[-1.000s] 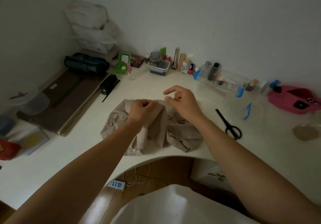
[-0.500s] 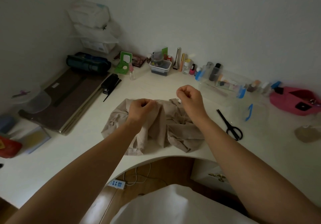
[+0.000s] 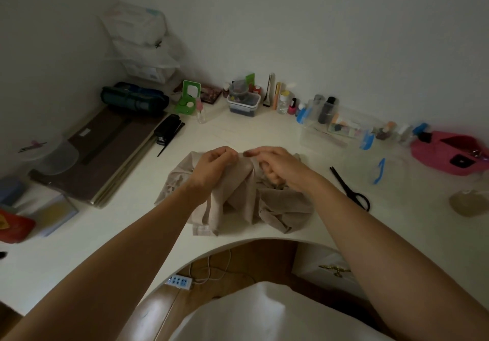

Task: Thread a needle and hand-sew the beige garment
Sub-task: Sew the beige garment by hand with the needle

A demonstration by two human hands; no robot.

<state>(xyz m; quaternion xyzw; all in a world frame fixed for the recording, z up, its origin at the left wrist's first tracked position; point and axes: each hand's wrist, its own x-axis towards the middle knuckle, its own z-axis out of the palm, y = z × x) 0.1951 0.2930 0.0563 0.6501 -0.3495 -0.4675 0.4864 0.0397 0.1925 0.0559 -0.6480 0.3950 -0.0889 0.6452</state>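
The beige garment [image 3: 235, 200] lies crumpled on the white desk [image 3: 264, 134] in front of me. My left hand [image 3: 211, 166] pinches a raised fold of it at the top edge. My right hand [image 3: 277, 167] is low over the cloth, forefinger and thumb meeting right beside the left fingertips. Needle and thread are too small to make out between the fingers.
Black scissors [image 3: 349, 188] lie right of the garment. A clear plastic box [image 3: 338, 131], small bottles [image 3: 283, 102] and a pink pouch [image 3: 455, 155] line the back and right. Dark boards [image 3: 105, 153], a black stapler [image 3: 168, 129] and a tub [image 3: 57, 155] sit left.
My right hand was raised above the cloth with fingers curled; it has come down and left to meet the left hand's fingertips. The left hand keeps its hold on the fold.
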